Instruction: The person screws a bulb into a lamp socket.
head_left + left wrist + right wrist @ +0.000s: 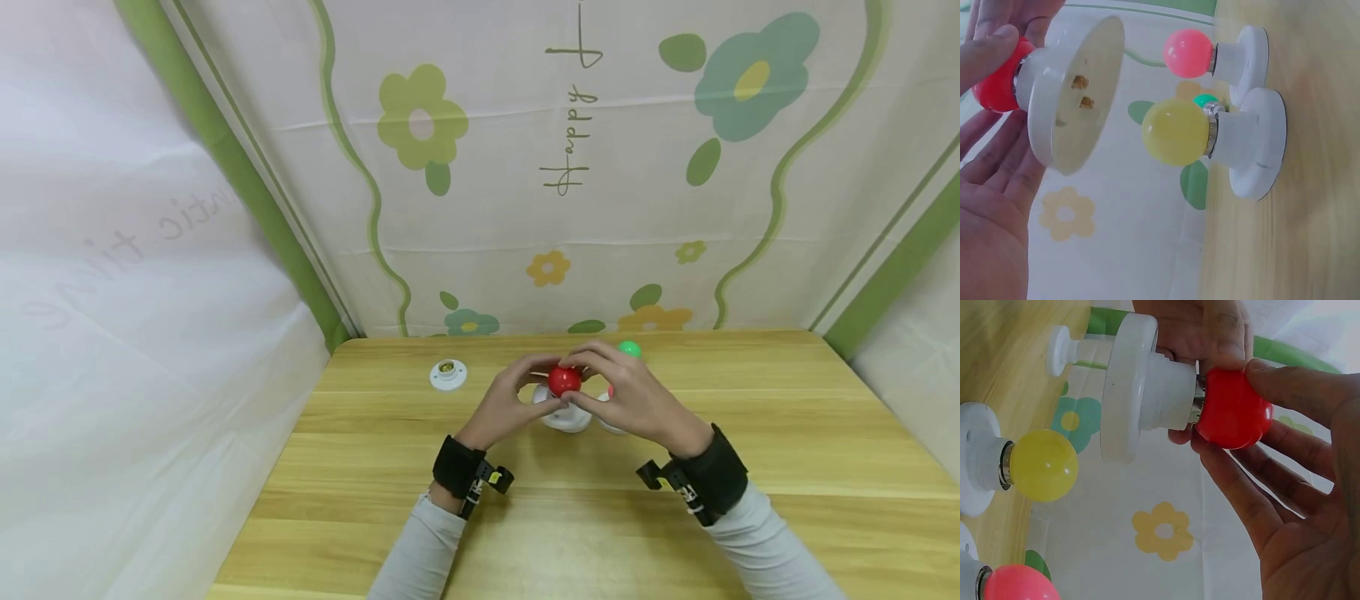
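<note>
My left hand (512, 402) and right hand (626, 396) meet over the table around a red bulb (565, 381). Thumb and fingers of both hands pinch the bulb from either side. A white round lamp holder (1127, 387) hangs on the bulb's metal base, clear of the tabletop. Its hollow underside, with two brass-coloured bits inside, shows in the left wrist view. Some of the bulb's metal base is visible between red glass and socket in the right wrist view. Close by, a yellow bulb (1175, 132) stands in its own white holder; the hands hide it in the head view.
A pink bulb (1189, 53) in a white holder stands beside the yellow one, with a green bulb (629, 348) further back. To the left sits a bare white lamp holder (447, 375). A flowered curtain (480, 208) borders the wooden table (360, 467) behind.
</note>
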Available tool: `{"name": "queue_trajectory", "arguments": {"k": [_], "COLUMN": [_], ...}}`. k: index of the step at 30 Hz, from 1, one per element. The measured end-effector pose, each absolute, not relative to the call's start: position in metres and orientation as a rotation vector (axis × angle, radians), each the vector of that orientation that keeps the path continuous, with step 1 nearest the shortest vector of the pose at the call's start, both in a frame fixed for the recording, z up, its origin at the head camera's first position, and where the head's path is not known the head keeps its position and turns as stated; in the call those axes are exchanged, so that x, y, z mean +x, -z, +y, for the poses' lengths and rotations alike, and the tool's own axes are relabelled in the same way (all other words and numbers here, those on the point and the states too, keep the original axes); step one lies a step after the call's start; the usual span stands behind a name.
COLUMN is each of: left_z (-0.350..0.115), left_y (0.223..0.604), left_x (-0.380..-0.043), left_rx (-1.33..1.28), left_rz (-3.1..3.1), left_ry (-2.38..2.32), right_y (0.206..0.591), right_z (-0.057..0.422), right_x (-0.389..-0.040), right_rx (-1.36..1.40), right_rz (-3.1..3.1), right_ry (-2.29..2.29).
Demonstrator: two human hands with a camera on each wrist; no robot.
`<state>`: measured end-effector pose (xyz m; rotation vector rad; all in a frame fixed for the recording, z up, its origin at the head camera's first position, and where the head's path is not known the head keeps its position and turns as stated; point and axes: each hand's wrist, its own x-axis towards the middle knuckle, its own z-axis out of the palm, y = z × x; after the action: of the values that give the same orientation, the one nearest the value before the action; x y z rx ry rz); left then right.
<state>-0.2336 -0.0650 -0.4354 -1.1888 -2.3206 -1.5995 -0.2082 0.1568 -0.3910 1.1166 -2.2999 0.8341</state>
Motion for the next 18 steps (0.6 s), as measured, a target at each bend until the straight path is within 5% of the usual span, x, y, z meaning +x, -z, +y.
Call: {"name": "queue_trajectory", "arguments": {"k": [18], "left_z": [-0.071], "left_y": [0.413], "left_x": [-0.22], "left_rx": [-1.181], "left_rz": [-2.348], "left_ry": [1.551], "right_y": [0.393], "right_z": [0.157], "right_x": [-0.211], "right_rx": [1.155], "right_rz": [-2.303], "right_ry": [-0.855]}}
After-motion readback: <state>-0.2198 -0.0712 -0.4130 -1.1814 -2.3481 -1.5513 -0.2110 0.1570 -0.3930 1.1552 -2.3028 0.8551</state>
